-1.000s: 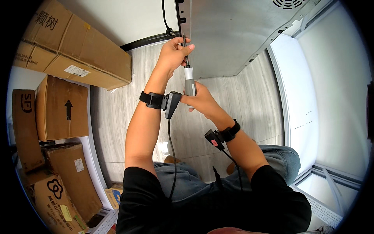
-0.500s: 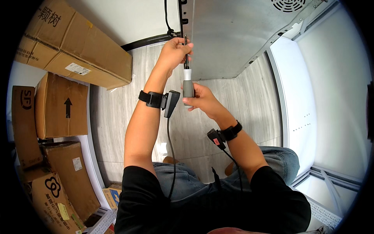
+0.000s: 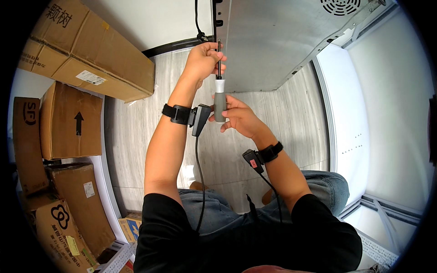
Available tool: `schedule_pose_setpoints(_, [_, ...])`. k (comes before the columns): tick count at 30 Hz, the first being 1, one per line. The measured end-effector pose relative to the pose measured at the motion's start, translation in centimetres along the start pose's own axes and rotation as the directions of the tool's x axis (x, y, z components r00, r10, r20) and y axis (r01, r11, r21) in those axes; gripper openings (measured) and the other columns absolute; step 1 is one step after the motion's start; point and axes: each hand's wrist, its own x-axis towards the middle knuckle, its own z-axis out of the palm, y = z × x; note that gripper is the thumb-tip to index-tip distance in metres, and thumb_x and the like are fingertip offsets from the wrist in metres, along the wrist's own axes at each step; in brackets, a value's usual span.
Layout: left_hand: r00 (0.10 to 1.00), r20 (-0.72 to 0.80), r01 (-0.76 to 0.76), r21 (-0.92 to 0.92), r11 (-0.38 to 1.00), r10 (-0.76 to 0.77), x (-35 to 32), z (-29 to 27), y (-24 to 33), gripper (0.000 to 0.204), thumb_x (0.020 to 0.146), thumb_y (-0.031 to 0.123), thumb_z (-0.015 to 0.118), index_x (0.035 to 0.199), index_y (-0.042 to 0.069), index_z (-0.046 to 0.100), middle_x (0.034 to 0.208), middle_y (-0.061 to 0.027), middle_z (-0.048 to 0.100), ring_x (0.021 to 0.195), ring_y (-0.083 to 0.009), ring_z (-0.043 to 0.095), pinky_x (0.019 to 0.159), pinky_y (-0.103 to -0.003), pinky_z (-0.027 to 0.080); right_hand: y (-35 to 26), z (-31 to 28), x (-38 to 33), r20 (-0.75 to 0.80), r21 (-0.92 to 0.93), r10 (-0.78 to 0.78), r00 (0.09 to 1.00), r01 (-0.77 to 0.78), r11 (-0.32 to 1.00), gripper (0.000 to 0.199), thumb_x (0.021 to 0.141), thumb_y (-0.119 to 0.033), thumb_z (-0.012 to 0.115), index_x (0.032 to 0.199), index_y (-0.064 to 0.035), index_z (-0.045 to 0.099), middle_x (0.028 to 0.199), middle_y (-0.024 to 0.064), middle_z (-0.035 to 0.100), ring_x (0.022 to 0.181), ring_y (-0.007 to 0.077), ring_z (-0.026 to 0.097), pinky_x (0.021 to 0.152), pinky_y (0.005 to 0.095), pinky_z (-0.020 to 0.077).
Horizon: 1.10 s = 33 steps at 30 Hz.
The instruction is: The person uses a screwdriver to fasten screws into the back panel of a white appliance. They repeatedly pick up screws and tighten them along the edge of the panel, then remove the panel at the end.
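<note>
A screwdriver [image 3: 220,105] with a grey and white handle and a dark shaft points away from me, beside the edge of a large metal casing [image 3: 268,50]. My left hand [image 3: 201,63] is closed round its shaft, thumb and fingers near the tip. Lower down, my right hand [image 3: 242,119] grips the grey handle between thumb and fingers, some fingers showing past its left side. The tip lies close to the casing's dark left edge; whether it touches anything there cannot be made out.
Cardboard boxes [image 3: 98,50] are stacked along the left, several on a white shelf frame [image 3: 111,191]. A black cable [image 3: 198,22] hangs by the far wall. White panels [image 3: 341,123] stand on the right. Strapped devices with cords sit on both my wrists.
My right hand's fingers have shifted round the handle, its thumb now a little higher and further right. My left hand stays on the shaft, almost unmoved.
</note>
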Motion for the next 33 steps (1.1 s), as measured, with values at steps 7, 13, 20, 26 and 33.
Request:
schedule_pose_setpoints(7, [1.0,0.011,0.019,-0.015,1.0,-0.018,-0.3,0.4,0.5,0.027,0.094,0.01,0.047,0.119,-0.001,0.05,0.094,-0.0123,0.067,0.072,-0.0172,0.065,0.067,-0.03,0.054,0.9,0.0,0.0,-0.188,-0.333,-0.114,0.975,0.046,0.942,0.046,0.084,-0.014,0.065,0.124,-0.0062,0.045,0.097,0.0017,0.057,0.083,0.01,0.057,0.062,0.026,0.0507])
schedule_pose_setpoints(13, [1.0,0.02,0.005,0.049,0.999,-0.006,-0.2,0.2,0.6,0.027,0.094,0.011,0.047,0.118,0.001,0.051,0.095,-0.0106,0.068,0.072,-0.0138,0.065,0.065,-0.026,0.051,0.8,0.3,0.0,-0.228,-0.413,-0.164,0.96,0.058,0.909,0.048,0.078,-0.013,0.072,0.117,-0.004,0.044,0.092,0.0022,0.055,0.078,0.0092,0.055,0.058,0.0237,0.0491])
schedule_pose_setpoints(20, [0.998,0.063,0.001,0.04,0.999,-0.003,-0.6,-0.3,0.6,0.029,0.093,0.013,0.049,0.119,0.002,0.051,0.096,-0.0109,0.068,0.07,-0.0142,0.066,0.061,-0.025,0.051,1.3,0.5,0.0,-0.206,-0.406,-0.167,0.964,0.071,0.911,0.045,0.078,-0.014,0.071,0.113,-0.0043,0.045,0.091,0.0022,0.055,0.077,0.0086,0.055,0.055,0.0228,0.0477])
schedule_pose_setpoints(26, [0.996,0.069,-0.046,-0.125,0.991,0.055,-1.8,-0.2,1.5,0.027,0.096,0.019,0.043,0.116,0.004,0.052,0.088,-0.0103,0.067,0.065,-0.0166,0.067,0.051,-0.022,0.049,0.2,-0.1,-1.7,-0.181,-0.378,-0.101,0.978,0.026,0.926,0.041,0.077,-0.01,0.066,0.113,-0.0047,0.047,0.089,0.0019,0.055,0.073,0.0091,0.054,0.052,0.023,0.0454])
schedule_pose_setpoints(33, [0.994,0.054,-0.075,-0.275,0.958,0.093,-2.2,3.6,1.6,0.023,0.098,0.025,0.04,0.104,0.006,0.053,0.082,-0.0109,0.066,0.061,-0.0178,0.066,0.05,-0.022,0.047,-5.0,-0.3,-7.7,-0.205,-0.381,-0.004,0.979,-0.076,0.922,0.039,0.078,-0.008,0.062,0.115,-0.0063,0.05,0.086,0.0029,0.056,0.07,0.0106,0.054,0.049,0.0255,0.0427])
